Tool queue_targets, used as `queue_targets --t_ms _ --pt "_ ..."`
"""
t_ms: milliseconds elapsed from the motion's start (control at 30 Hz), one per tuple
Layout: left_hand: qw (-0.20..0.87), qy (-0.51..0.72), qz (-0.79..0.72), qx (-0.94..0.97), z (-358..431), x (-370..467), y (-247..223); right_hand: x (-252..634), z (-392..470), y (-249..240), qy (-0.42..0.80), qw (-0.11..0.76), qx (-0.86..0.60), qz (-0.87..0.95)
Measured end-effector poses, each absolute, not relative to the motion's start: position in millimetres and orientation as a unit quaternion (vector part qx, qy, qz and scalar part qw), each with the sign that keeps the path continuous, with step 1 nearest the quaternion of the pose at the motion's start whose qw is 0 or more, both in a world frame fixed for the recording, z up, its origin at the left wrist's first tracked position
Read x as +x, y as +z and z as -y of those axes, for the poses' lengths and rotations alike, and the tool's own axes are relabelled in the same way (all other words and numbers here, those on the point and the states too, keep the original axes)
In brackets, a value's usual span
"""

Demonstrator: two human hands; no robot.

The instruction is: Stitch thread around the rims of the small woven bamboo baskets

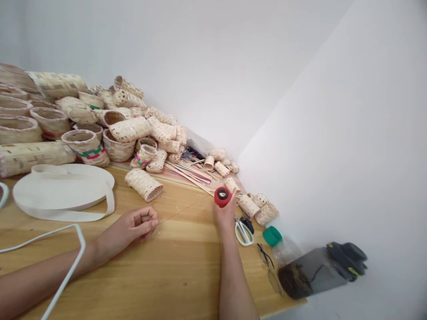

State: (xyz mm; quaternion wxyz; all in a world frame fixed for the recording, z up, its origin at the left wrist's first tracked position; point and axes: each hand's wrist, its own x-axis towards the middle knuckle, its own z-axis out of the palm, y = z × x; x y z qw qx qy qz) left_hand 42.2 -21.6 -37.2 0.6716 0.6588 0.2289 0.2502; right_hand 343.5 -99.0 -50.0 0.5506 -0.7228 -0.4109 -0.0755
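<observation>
My right hand (227,214) is wrapped round a red spool of thread (222,196), whose dark core faces me. A thin thread (182,210) runs from the spool's side across the table to my left hand (142,223). The left fingers are closed in a pinch on that thread. Just beyond my left hand a small woven basket (143,184) lies on its side. White-handled scissors (244,233) rest to the right of my right wrist.
Many woven baskets (85,144) are heaped at the back left. A roll of white ribbon (63,186) and a white cable (65,278) are at left. Coloured strips (190,172) lie behind. Glasses (268,264), a green-lidded jar (272,236) and a bottle (320,270) stand near the right edge.
</observation>
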Motion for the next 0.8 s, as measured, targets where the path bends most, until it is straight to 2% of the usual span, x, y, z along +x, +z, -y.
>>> queue_targets --t_ms 200,467,667,800 --pt "0.637 0.27 -0.287 0.663 19.2 41.4 -28.7 336.9 111.6 -27.5 -0.198 0.44 -0.727 0.488" --pt "0.577 0.294 -0.336 0.684 14.8 42.9 -33.9 373.6 160.2 13.2 -0.246 0.286 -0.755 0.537" --pt "0.56 0.268 -0.331 0.71 7.5 39.7 -31.2 402.2 196.7 41.1 -0.255 0.252 -0.784 0.506" --pt "0.504 0.255 -0.272 0.779 8.6 39.3 -26.7 408.6 211.4 48.7 -0.228 0.252 -0.808 0.482"
